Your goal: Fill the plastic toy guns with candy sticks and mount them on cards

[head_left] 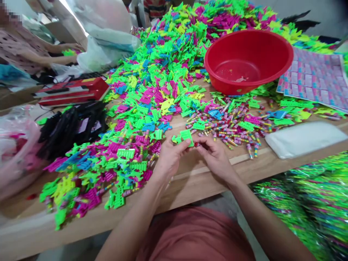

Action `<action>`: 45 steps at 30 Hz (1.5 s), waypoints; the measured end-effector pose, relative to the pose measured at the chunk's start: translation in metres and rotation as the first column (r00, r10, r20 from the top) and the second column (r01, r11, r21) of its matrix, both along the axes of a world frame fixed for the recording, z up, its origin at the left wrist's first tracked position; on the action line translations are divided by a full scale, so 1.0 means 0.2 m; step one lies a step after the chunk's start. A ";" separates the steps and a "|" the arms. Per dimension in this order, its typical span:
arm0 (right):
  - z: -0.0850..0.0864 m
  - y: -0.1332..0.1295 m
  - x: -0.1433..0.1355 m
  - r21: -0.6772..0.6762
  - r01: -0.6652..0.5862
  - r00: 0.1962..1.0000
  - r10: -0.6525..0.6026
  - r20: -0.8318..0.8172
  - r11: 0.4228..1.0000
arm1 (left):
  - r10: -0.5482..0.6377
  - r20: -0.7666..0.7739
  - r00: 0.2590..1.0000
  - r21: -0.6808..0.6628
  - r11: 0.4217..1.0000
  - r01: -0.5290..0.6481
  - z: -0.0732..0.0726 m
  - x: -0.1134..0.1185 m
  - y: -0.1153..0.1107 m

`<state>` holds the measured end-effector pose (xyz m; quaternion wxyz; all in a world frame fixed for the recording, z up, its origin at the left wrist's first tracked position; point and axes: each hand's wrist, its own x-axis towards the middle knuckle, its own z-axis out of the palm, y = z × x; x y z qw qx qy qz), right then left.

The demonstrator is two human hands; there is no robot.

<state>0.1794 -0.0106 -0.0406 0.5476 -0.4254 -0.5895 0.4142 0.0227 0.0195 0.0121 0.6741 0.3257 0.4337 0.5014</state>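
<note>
1. While pieces cover much of the wooden table, its near edge has bare wood by the person, presumably elbow room.
2. Multicolored plastic heap: tallest toward far edge, spreading to near-left corner; likely just tipped out loose.
3. Red basin: upright, right of center, amid pieces; probably parked off the hands' spot.
4. Printed sheet: far right, right beside basin, repeated pink-blue panels; lettering too small to read, no brand legible.
5. Clear plastic stack: flat by right part of near edge, seemingly for easy reach; no marking I can make out.
6. Left hand: thumb and fingers closed on green piece, over near-middle of table, apparently steadying it.
7. Right hand: fingertips narrow, pinching small red item beside that piece, maybe for fine control.
8. Small tubes: scattered beyond right hand; pinkish labels, wording unreadable.
</note>
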 end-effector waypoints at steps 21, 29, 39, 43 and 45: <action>0.06 -0.04 -0.02 0.188 0.004 0.977 -0.044 0.209 0.982 | 0.191 -0.222 0.956 0.059 0.981 -0.183 -0.03 0.00 -0.08; 0.03 -0.06 -0.04 0.074 0.048 0.987 -0.058 0.147 0.996 | 0.142 -0.248 0.958 0.075 0.989 -0.128 -0.04 -0.01 -0.11; 0.06 -0.09 0.00 0.056 -0.116 0.963 0.099 0.251 0.992 | 0.052 -0.225 0.973 0.092 0.995 -0.032 -0.06 -0.06 -0.15; 0.09 -0.10 -0.01 0.052 -0.171 0.947 0.149 0.285 0.984 | 0.059 -0.235 0.970 0.143 0.989 -0.025 -0.06 -0.07 -0.16; 0.08 -0.10 -0.02 0.054 -0.156 0.948 0.135 0.289 0.986 | 0.065 -0.236 0.970 0.138 0.990 -0.032 -0.06 -0.07 -0.16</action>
